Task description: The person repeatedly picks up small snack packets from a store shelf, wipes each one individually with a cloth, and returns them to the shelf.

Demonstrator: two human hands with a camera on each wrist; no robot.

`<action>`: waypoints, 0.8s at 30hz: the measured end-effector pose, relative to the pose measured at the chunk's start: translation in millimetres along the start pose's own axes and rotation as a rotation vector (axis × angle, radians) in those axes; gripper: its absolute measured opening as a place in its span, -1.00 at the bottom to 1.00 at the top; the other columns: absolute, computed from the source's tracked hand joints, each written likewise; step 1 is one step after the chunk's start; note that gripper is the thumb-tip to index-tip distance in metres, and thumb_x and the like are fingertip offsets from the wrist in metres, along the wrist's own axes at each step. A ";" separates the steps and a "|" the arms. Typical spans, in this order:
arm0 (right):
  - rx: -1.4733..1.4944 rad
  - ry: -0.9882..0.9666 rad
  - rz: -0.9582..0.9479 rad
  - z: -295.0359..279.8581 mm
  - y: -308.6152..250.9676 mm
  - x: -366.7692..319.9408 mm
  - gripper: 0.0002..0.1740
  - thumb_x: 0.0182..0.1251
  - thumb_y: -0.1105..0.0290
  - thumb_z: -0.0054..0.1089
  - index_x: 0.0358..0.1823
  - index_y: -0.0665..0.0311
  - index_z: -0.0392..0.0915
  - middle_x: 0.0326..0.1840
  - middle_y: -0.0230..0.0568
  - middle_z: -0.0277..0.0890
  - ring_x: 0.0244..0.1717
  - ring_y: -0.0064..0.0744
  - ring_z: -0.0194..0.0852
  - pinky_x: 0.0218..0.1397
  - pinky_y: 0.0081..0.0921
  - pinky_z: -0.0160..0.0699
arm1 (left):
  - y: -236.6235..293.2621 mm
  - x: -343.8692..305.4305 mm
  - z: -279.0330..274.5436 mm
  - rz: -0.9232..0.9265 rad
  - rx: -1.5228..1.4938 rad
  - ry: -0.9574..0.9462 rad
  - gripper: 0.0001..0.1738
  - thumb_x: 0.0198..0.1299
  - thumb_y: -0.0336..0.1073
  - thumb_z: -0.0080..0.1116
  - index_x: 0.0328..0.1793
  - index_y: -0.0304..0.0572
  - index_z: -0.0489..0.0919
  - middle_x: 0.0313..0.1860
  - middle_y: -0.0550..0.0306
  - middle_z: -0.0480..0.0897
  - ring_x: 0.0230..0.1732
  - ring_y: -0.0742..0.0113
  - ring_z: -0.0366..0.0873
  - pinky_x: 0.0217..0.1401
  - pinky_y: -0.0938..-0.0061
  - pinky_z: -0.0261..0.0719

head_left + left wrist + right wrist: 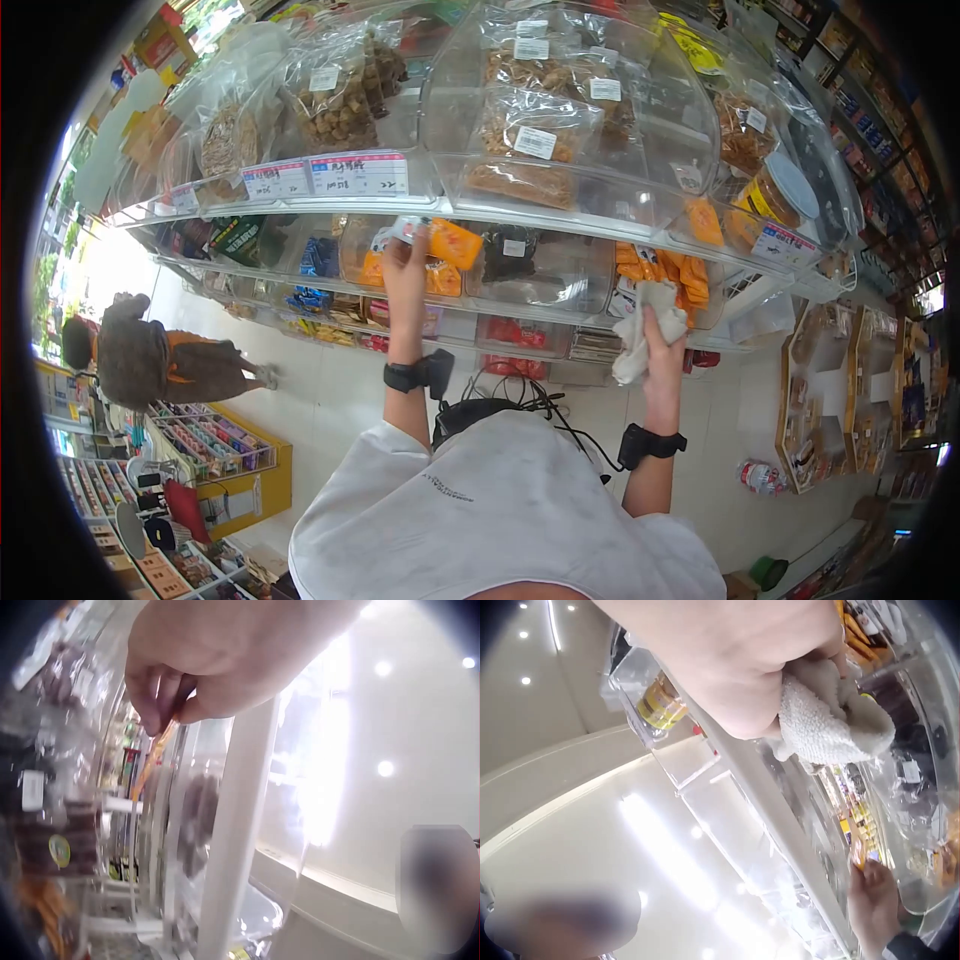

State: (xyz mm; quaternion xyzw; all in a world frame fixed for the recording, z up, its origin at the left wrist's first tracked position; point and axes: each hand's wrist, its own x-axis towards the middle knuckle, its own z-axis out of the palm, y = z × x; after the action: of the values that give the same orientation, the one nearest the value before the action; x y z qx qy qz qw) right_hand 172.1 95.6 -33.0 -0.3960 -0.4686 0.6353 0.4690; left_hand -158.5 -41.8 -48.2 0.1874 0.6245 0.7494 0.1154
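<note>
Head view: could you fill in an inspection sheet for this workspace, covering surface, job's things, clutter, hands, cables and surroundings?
Surface: white-edged shelves bearing clear plastic bins.
Job's things: orange rectangular plastic packet; crumpled white fabric cloth.
Clutter: clear plastic bags of brown goods above; more orange packets at lower right.
Hands: bare left hand pinches the packet; bare right hand grips the cloth.
Cables: thin black cables near the white fabric shirt.
Surroundings: another person in grey-brown clothing; yellow boxy display stand.
</note>
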 end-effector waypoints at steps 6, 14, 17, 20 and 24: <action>0.057 -0.010 0.088 -3.0 16.3 5.7 -0.54 0.44 0.37 0.31 0.30 0.31 0.46 0.12 -0.27 0.60 -0.03 -0.47 0.64 -0.13 -0.49 0.65 | -63.6 67.1 -72.4 0.232 0.995 -0.061 -0.65 0.29 -0.25 0.35 0.04 -0.39 0.60 -0.33 -0.05 0.67 -0.33 0.14 0.62 -0.20 0.44 0.55; 0.101 0.021 0.076 -17.8 -13.5 -9.4 -0.48 0.47 0.35 0.29 0.37 0.37 0.40 0.27 -0.25 0.52 0.24 -0.47 0.50 0.23 -0.46 0.51 | -49.4 37.8 -48.2 0.382 0.781 -0.043 -0.76 0.36 -0.28 0.23 -0.10 -0.37 0.66 -0.39 0.02 0.70 -0.43 0.14 0.65 -0.31 0.38 0.58; 0.161 0.116 0.044 -51.4 -9.4 -4.7 -0.49 0.48 0.34 0.28 0.37 0.35 0.40 0.28 -0.27 0.52 0.25 -0.47 0.50 0.21 -0.43 0.52 | 18.4 2.4 13.9 -0.147 0.454 -0.633 -0.75 0.47 -0.29 0.08 -0.06 -0.36 0.65 -0.34 0.14 0.69 -0.41 0.38 0.62 -0.36 0.49 0.55; 0.253 0.227 0.028 -65.7 -28.5 -10.8 -0.49 0.48 0.34 0.28 0.37 0.33 0.40 0.28 -0.29 0.51 0.24 -0.46 0.50 0.23 -0.44 0.51 | 30.0 -33.7 79.4 -0.210 0.356 -0.904 -0.70 0.53 -0.29 -0.03 -0.09 -0.36 0.65 -0.35 0.21 0.67 -0.39 0.53 0.58 -0.41 0.56 0.50; 0.267 0.259 -0.018 -91.8 -32.5 -14.6 -0.45 0.47 0.35 0.27 0.42 0.29 0.36 0.31 -0.31 0.48 0.27 -0.47 0.49 0.26 -0.45 0.51 | 7.8 -81.3 160.8 -0.010 0.139 -1.093 -0.73 0.53 -0.31 -0.02 0.10 -0.36 0.60 -0.28 0.15 0.71 -0.21 0.40 0.70 -0.23 0.52 0.64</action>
State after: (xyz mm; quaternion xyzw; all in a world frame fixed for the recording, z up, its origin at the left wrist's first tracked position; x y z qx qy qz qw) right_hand 269.5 106.0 -23.3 -0.4043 -0.3194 0.6314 0.5795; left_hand -16.3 67.1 -27.6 0.5535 0.5226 0.4995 0.4137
